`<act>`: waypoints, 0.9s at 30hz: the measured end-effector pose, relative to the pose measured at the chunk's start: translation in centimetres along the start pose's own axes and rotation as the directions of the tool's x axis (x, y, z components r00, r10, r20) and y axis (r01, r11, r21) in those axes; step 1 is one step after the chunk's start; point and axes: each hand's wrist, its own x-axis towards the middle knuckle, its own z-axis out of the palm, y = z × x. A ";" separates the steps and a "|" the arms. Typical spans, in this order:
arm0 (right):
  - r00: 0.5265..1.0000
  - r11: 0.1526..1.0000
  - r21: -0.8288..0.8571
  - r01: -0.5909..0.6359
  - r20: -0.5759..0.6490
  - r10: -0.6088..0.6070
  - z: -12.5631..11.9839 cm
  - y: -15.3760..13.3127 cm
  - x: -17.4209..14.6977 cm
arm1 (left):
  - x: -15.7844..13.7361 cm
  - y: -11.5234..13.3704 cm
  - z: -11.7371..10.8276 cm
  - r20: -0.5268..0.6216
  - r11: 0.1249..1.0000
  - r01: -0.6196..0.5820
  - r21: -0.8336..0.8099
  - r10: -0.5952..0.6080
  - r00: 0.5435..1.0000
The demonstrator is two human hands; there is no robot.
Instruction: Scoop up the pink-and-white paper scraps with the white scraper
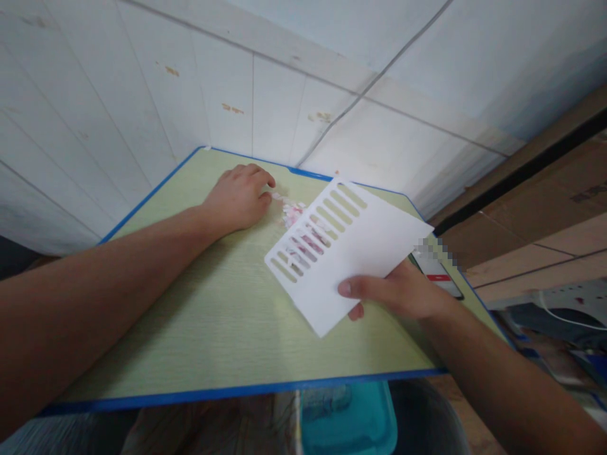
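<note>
My right hand [396, 287] holds a white card [367, 243], thumb on top and fingers underneath. A row of long rounded slots is cut along the card's far left edge. Under the card and just left of it lies a small heap of pink and white paper scraps [293, 213], partly seen through the slots. My left hand [241, 194] rests palm down on the table beside the scraps. Its fingers are loosely bent, with a small gap between thumb and forefinger; nothing shows in it.
The pale green tabletop [213, 316] has a blue rim. A phone [439, 275] lies at its right edge, partly behind my right hand. A turquoise bin [351, 423] stands below the front edge. A white wall with a grey cable [379, 76] rises behind; cardboard [535, 196] stands at right.
</note>
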 end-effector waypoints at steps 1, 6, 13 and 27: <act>0.999 1.000 -0.012 0.022 -0.040 -0.023 0.0 -0.1 0.2 | 0.0 0.0 0.0 -0.002 1.000 -0.005 0.001 0.005 1.000; 0.992 0.996 -0.078 0.042 -0.118 -0.051 -0.2 -0.4 0.5 | 0.1 -0.1 0.2 -0.005 1.000 -0.017 0.003 0.017 1.000; 0.996 0.990 -0.141 0.030 -0.077 -0.041 -0.1 0.0 0.4 | 0.1 -0.5 0.7 -0.027 0.999 -0.032 0.007 0.032 0.999; 0.977 0.990 -0.021 -0.139 0.160 0.140 -0.1 1.0 -0.8 | 0.6 -1.9 1.8 -0.007 0.996 -0.073 0.048 0.073 0.997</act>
